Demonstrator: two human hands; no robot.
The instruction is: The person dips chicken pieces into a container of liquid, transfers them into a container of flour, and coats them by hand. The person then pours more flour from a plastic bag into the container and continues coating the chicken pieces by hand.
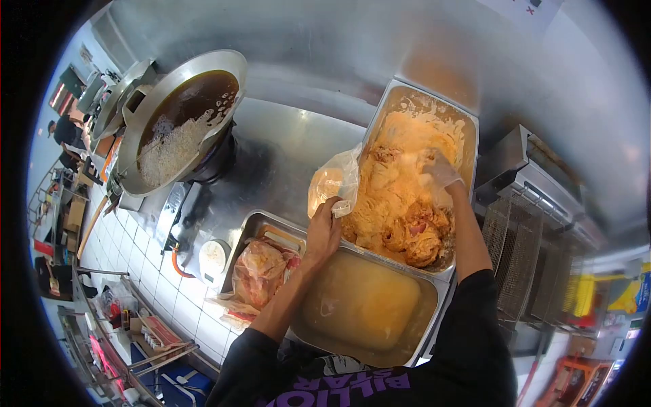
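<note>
My left hand point(324, 229) grips the edge of a clear plastic bag point(341, 178) with orange powder in it. The bag rests against the left rim of a deep metal tray point(470, 157). Orange flour point(400, 139) covers much of that tray, and coated, lumpy meat pieces point(426, 237) lie in its near right corner. Over the flour is my right hand point(441, 171), in a thin clear glove. Motion smears its fingers, so their pose and anything in them cannot be made out.
Nearer me stands a metal pan point(435, 298) of cloudy liquid. Left of it, a smaller tray point(254, 218) holds bagged raw meat point(258, 275). A large wok point(234, 62) of dark, foaming oil sits at the upper left. Wire fryer baskets point(519, 251) stand right.
</note>
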